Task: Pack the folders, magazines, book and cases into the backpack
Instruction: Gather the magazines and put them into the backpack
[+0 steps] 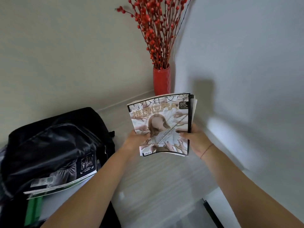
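I hold a small stack of magazines (pixel 162 119) upright above the table, its top cover pale with large characters and a printed figure. My left hand (pixel 134 142) grips the stack's lower left edge from behind. My right hand (pixel 196 139) grips the lower right edge, thumb on the cover. To the left lies the black backpack (pixel 54 137), open toward me. A magazine with a dark cover (pixel 65 176) sticks out of its mouth on top of green-and-white folders (pixel 37 204).
A red vase (pixel 161 81) with red berry branches stands in the wall corner just behind the held magazines. The light wooden table (pixel 156 186) runs under my arms; its right edge meets a white wall, with a dark gap at the lower right.
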A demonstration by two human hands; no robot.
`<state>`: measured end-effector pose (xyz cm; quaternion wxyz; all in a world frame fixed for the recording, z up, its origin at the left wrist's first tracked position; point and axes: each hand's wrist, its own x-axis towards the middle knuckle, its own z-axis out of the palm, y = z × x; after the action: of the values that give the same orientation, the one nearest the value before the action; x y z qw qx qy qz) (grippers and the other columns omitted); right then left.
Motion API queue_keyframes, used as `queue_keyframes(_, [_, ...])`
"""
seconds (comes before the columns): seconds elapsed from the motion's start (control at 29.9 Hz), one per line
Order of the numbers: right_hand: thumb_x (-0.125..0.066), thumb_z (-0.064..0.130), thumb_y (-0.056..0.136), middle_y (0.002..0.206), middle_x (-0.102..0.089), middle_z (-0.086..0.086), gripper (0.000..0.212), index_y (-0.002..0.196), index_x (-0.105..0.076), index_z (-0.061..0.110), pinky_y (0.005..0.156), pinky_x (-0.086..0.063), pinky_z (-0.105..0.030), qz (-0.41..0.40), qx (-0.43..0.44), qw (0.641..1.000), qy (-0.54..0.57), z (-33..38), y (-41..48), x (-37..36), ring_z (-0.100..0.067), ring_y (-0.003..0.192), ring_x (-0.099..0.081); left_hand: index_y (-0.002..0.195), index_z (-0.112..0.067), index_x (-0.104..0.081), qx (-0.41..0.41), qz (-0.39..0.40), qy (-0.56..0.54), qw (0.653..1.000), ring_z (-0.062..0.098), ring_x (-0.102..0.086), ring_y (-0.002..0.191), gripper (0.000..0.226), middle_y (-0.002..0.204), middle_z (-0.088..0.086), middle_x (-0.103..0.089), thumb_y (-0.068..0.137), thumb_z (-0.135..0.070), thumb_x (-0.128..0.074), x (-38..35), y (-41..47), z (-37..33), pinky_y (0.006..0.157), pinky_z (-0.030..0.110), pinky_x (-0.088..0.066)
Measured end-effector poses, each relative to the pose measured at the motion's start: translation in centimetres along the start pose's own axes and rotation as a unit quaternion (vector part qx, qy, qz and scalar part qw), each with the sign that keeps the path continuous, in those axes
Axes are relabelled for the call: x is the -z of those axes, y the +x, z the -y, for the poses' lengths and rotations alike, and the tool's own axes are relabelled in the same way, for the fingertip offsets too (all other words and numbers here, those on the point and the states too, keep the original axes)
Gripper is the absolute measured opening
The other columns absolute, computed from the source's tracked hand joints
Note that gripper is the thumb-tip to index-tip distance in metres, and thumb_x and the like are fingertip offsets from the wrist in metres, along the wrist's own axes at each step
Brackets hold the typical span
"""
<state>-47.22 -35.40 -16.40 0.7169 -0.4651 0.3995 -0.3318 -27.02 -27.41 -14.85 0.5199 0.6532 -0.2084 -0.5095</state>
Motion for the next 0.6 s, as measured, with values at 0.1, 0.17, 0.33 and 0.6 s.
queue_keyframes(0.1, [-0.041,-0.027,0.081,0.077,-0.076,0.006,0.047,0.101,-0.06,0.011,0.062,-0.056,-0.017,0.019,0.016,1.0,0.007,-0.7,-0.2,-0.7,-0.007,0.074,-0.072,0.078,-0.015,-0.059,0.003,-0.006,0.005,1.0,0.023,-0.061,0.079,0.025,0.08,0.012,-0.059,0.084,0.01,-0.06,0.8,-0.5,0.1,0.076,0.03,-0.054])
queue_keyframes(0.17, [-0.043,-0.027,0.079,0.08,-0.076,0.007,0.05,0.101,-0.06,0.015,0.063,-0.055,-0.017,0.029,0.029,0.999,0.001,-0.8,-0.2,-1.3,-0.007,0.078,-0.071,0.083,-0.006,-0.061,0.005,0.001,0.01,1.0,0.029,-0.059,0.089,0.014,0.086,0.015,-0.06,0.084,0.008,-0.061,1.5,-0.5,0.7,0.09,0.04,-0.047])
queue_keyframes(0.33, [-0.049,-0.013,0.088,0.089,-0.071,0.006,0.04,0.101,-0.06,0.023,0.077,-0.05,-0.022,0.001,-0.002,0.997,-0.074,-2.1,-0.3,-1.2,-0.009,0.089,-0.066,0.081,-0.019,-0.06,0.004,-0.009,0.057,0.998,0.017,-0.06,0.079,0.013,0.088,0.007,-0.062,0.083,-0.012,-0.069,1.5,-0.4,1.6,0.069,0.024,-0.046])
queue_keyframes(0.6, [-0.057,0.012,0.091,0.105,-0.069,0.002,0.021,0.108,-0.061,0.024,0.086,-0.052,-0.033,0.008,-0.058,0.985,-0.159,-2.7,-2.3,-2.3,-0.016,0.097,-0.062,0.102,-0.026,-0.062,-0.046,-0.017,0.208,0.977,0.012,-0.061,0.089,0.025,0.098,-0.002,-0.068,0.087,-0.045,-0.059,3.6,-2.5,0.3,0.072,0.026,-0.05])
